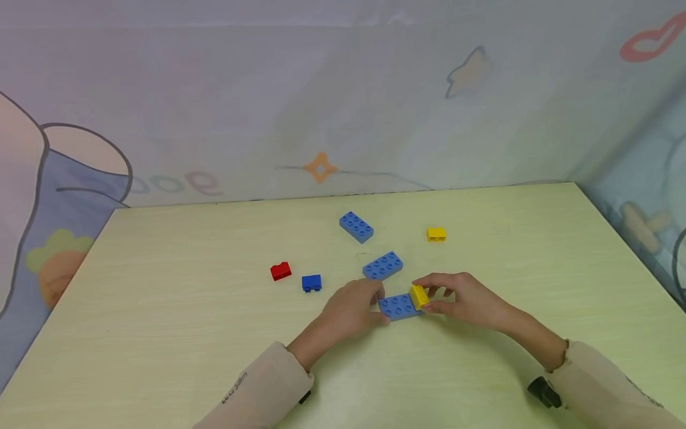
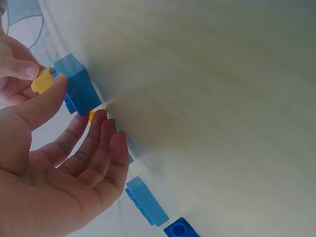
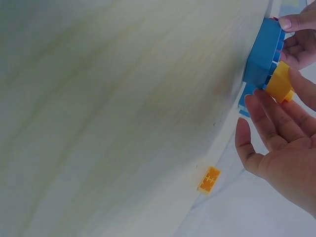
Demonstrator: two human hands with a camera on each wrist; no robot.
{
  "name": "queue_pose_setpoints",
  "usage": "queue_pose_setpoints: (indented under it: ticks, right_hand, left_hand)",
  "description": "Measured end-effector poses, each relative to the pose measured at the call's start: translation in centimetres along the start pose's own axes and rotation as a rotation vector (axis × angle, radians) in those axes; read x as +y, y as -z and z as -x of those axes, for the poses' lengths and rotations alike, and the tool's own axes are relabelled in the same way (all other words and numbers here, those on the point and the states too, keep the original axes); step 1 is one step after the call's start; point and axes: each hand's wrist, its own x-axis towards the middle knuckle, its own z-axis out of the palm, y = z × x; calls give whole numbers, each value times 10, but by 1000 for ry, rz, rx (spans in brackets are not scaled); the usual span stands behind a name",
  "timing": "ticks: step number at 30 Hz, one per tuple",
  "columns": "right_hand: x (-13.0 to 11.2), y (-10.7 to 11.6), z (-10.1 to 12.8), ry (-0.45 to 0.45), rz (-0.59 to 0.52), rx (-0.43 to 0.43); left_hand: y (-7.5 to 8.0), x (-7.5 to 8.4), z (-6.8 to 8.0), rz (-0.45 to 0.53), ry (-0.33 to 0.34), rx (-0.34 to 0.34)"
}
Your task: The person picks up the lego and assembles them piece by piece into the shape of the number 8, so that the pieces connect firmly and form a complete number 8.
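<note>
Near the middle of the table, my left hand [image 1: 351, 308] grips the left end of a light blue building brick [image 1: 396, 307] between thumb and fingers. A small yellow brick [image 1: 418, 297] is pinched by the thumb and fingers of my right hand [image 1: 467, 299], at the studs on the blue brick's right end. In the right wrist view the yellow brick [image 3: 280, 83] sits against the studded face of the blue brick [image 3: 260, 55]. From the left wrist, the left thumb lies over the end of the blue brick [image 2: 79, 85].
Just beyond the hands lies another light blue brick [image 1: 383, 266], with a third [image 1: 356, 227] farther back. A second yellow brick [image 1: 436, 234] lies at the back right. To the left are a red brick [image 1: 281, 271] and a dark blue brick [image 1: 311, 283]. A printed cloth hangs behind the table.
</note>
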Motion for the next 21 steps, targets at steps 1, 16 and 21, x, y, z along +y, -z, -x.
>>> queue_pose_setpoints:
  ticks: [1, 16, 21]
  right_hand:
    - [0, 0, 0, -2, 4, -1]
    - [-3, 0, -2, 17, 26, -6]
    - [-3, 0, -2, 16, 34, -5]
  left_hand:
    - [0, 0, 0, -1, 1, 0]
    - [-1, 0, 0, -6, 5, 1]
    - [-1, 0, 0, -6, 2, 2]
